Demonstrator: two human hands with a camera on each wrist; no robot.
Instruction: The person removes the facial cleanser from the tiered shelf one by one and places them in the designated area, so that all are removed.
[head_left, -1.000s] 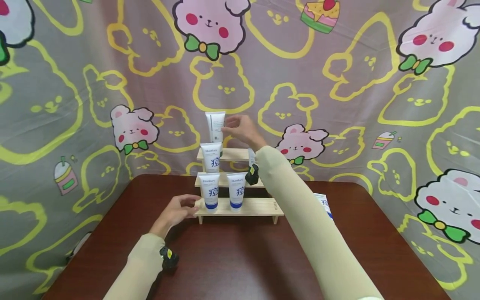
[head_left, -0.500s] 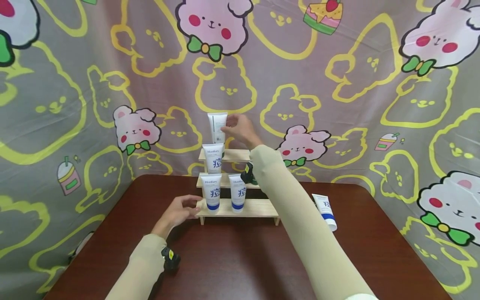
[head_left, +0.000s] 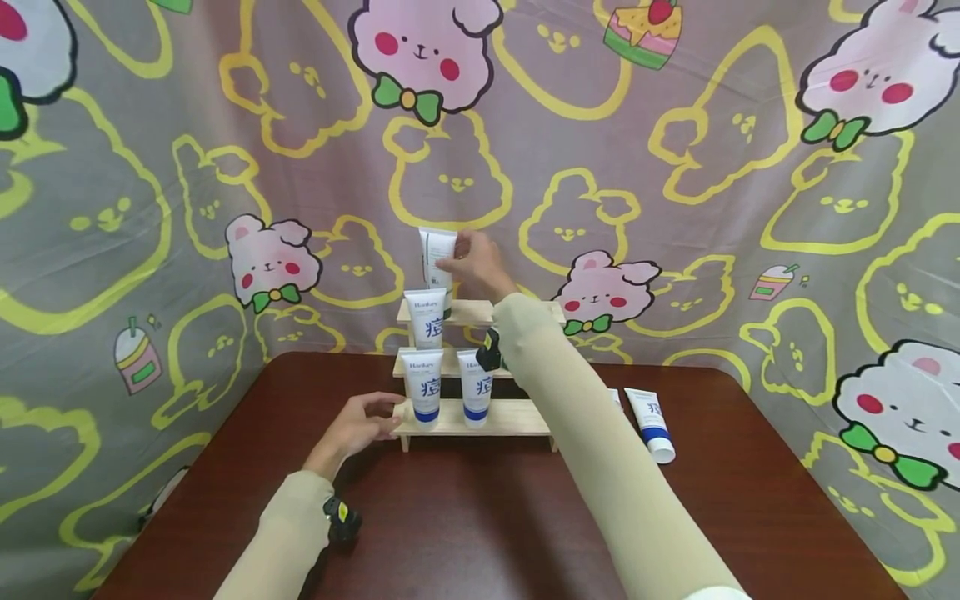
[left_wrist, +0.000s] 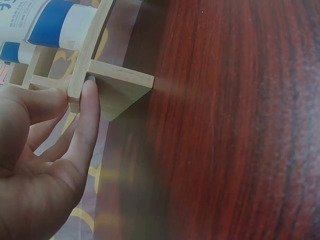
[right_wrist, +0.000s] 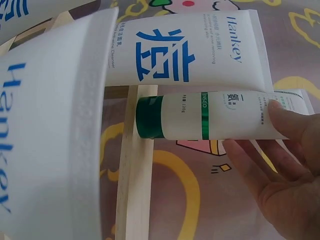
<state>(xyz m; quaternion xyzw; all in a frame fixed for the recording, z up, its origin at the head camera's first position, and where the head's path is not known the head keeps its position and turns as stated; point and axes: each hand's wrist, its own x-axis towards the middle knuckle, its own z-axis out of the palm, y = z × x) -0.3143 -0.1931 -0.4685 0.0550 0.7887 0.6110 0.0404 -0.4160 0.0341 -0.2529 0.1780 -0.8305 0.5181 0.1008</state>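
Observation:
My right hand (head_left: pixel 480 262) pinches the upper part of a white tube with a green cap (right_wrist: pixel 225 115) between thumb and fingers. The tube stands cap down at the left of the top board of a stepped wooden rack (head_left: pixel 517 417). My left hand (head_left: pixel 358 423) grips the left end of the rack's lowest board, thumb above and a finger underneath, as the left wrist view shows. A white tube with blue lettering (head_left: pixel 425 317) stands one step lower, in front of the held tube. Two blue-capped tubes (head_left: pixel 423 387) (head_left: pixel 476 387) stand on the lowest board.
On the brown table (head_left: pixel 450 517), right of the rack, lies a blue-banded white tube (head_left: pixel 651 423). Part of another (head_left: pixel 615 397) shows beside my right sleeve (head_left: pixel 600 433), which hides part of the rack. A patterned curtain (head_left: pixel 675 292) surrounds the table.
The green-capped tube and my right hand have shifted slightly rightward, and the tube has turned a little. My left hand keeps its hold on the rack.

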